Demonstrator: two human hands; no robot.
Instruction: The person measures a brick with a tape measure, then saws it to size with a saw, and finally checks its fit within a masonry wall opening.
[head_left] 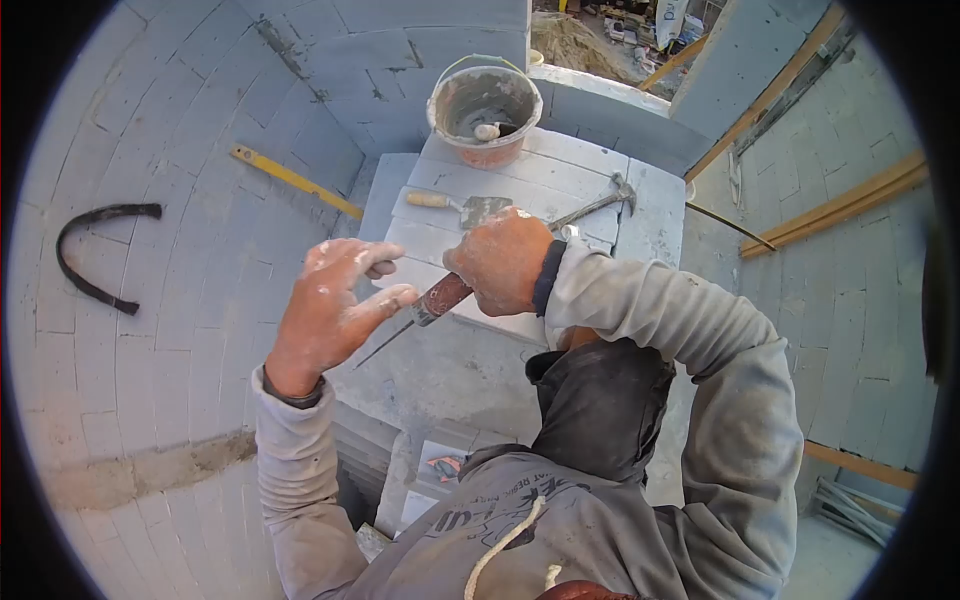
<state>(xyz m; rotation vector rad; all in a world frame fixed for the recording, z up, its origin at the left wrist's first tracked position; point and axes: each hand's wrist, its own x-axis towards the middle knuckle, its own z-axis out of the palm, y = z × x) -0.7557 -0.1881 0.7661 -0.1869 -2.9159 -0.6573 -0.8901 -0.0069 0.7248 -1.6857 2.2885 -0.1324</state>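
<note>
In my right hand [508,262] is the reddish-brown handle of a tool [440,298], whose thin metal shaft points down to the left. Just left of it is my left hand [340,300], its thumb and fingers apart, with nothing between them. The thumb tip is close to the tool; whether they touch I cannot tell. Behind my right hand, a trowel [483,211] with a wooden handle lies on the white blocks [570,160]. A hammer [600,202] rests beside it, partly hidden by my right hand.
A mortar-stained bucket [487,150] stands at the back of the blocks with a tool handle inside. A yellow level [295,181] leans by the left block wall [200,270], near a curved black strip [70,255]. Wooden boards [840,205] are at the right, below a window opening.
</note>
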